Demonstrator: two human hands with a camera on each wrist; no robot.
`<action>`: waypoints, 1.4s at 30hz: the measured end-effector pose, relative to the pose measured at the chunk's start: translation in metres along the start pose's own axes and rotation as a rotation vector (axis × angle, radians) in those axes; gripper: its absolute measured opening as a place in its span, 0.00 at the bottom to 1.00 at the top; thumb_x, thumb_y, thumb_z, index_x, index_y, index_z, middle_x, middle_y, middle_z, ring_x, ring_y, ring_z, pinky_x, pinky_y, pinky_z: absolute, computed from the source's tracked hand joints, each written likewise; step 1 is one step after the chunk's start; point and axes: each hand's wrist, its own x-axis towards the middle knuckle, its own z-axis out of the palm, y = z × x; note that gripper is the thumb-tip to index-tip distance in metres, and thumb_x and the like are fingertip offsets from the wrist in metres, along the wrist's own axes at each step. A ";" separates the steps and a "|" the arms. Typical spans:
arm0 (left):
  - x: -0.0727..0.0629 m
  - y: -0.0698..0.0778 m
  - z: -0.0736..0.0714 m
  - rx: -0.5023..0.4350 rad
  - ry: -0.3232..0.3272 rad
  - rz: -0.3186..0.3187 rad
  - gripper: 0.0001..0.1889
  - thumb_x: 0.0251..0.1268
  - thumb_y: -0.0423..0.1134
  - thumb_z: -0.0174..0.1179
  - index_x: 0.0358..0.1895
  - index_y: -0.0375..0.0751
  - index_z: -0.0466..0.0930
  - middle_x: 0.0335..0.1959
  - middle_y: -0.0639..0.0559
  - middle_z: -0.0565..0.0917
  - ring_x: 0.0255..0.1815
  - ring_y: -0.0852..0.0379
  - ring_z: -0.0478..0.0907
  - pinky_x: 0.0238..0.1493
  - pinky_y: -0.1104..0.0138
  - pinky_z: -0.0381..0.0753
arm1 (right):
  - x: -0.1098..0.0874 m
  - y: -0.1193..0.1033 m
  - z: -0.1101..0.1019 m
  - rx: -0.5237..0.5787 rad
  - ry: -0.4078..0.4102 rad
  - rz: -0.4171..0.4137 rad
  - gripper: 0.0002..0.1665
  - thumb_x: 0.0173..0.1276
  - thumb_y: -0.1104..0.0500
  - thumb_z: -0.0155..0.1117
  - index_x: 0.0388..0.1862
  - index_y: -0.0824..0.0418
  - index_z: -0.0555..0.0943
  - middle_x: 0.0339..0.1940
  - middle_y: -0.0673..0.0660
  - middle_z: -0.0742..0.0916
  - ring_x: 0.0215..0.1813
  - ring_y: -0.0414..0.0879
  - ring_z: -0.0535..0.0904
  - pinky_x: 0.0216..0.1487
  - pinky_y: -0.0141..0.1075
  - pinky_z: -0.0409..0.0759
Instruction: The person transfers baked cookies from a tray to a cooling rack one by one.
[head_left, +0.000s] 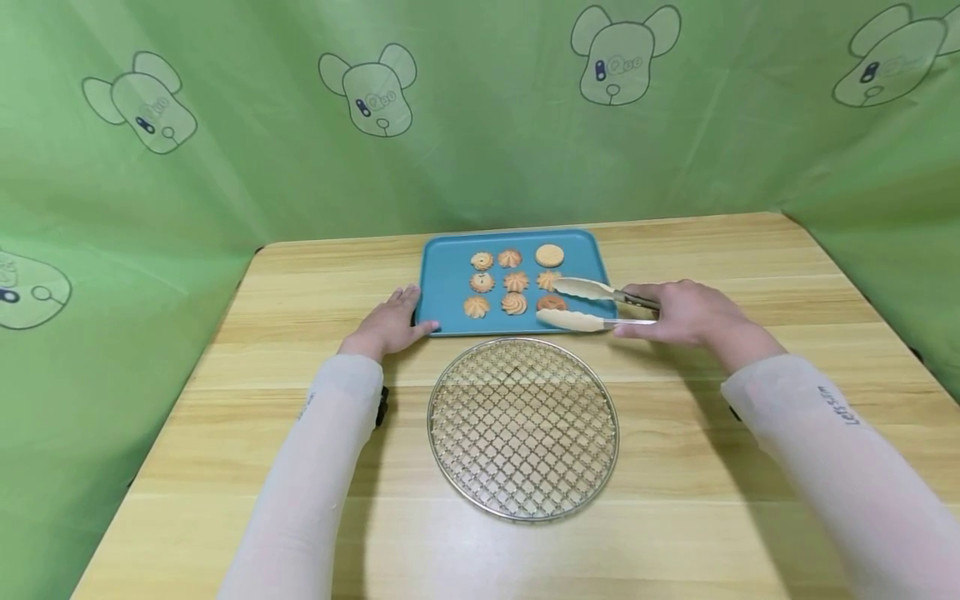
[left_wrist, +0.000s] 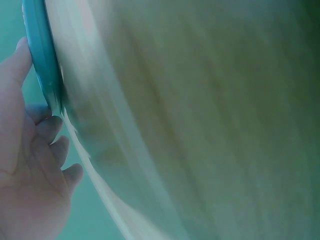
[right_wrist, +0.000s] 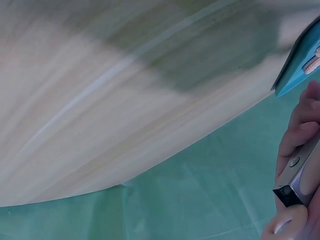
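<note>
Where my right hand (head_left: 686, 312) curls round the tongs (head_left: 636, 300), thumb on the near arm and fingers on the far one, the two arms stand well apart. In the right wrist view, the metal handle ends in a pale ring (right_wrist: 299, 216). The cream tips (head_left: 573, 321) lie spread, one behind and one before the front right cookie (head_left: 552, 302); whether either touches it, I cannot tell. My left hand (head_left: 390, 323) rests at the near left corner of the tray (head_left: 442, 287), thumb against the front edge, other fingers loose along the side, pinching nothing that I can make out. The cookie, brown and lying flat on the tray, I judge light, dry and brittle: hard pressure could crack it. Its opposite sides offer the best hold, with the tips low and a slight squeeze. The tray looks stiff and smooth, so a one-sided push may make the cookie skid. Eight other cookies (head_left: 515, 282) lie in rows beside and behind it. Nearer me, just beside the tray, a round wire rack (head_left: 522, 429) lies flat on the table (head_left: 262, 333).
</note>
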 end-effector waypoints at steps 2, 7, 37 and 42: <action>0.000 0.000 0.000 0.004 0.000 0.001 0.44 0.70 0.62 0.44 0.76 0.36 0.39 0.77 0.43 0.43 0.76 0.45 0.38 0.73 0.54 0.44 | 0.001 0.000 -0.001 0.000 -0.001 0.003 0.58 0.52 0.21 0.56 0.72 0.56 0.66 0.49 0.71 0.81 0.39 0.57 0.78 0.36 0.53 0.78; 0.002 0.000 0.001 0.009 -0.003 -0.003 0.44 0.70 0.63 0.44 0.76 0.36 0.38 0.77 0.44 0.42 0.76 0.46 0.38 0.73 0.55 0.43 | 0.002 -0.001 -0.002 -0.012 -0.007 0.010 0.57 0.51 0.20 0.54 0.71 0.55 0.68 0.56 0.73 0.78 0.46 0.60 0.79 0.36 0.54 0.78; 0.004 -0.002 0.003 -0.002 0.001 0.000 0.45 0.70 0.63 0.44 0.76 0.36 0.38 0.77 0.44 0.42 0.76 0.46 0.38 0.73 0.55 0.43 | 0.002 0.001 0.001 -0.005 -0.020 0.028 0.54 0.56 0.21 0.51 0.72 0.55 0.66 0.53 0.74 0.79 0.47 0.65 0.78 0.40 0.58 0.76; 0.004 -0.003 0.003 -0.006 -0.003 -0.007 0.44 0.70 0.63 0.44 0.76 0.37 0.38 0.77 0.45 0.42 0.76 0.47 0.37 0.73 0.55 0.42 | 0.000 0.002 -0.001 0.019 -0.001 0.037 0.54 0.56 0.21 0.51 0.72 0.54 0.66 0.53 0.75 0.79 0.46 0.63 0.78 0.36 0.55 0.77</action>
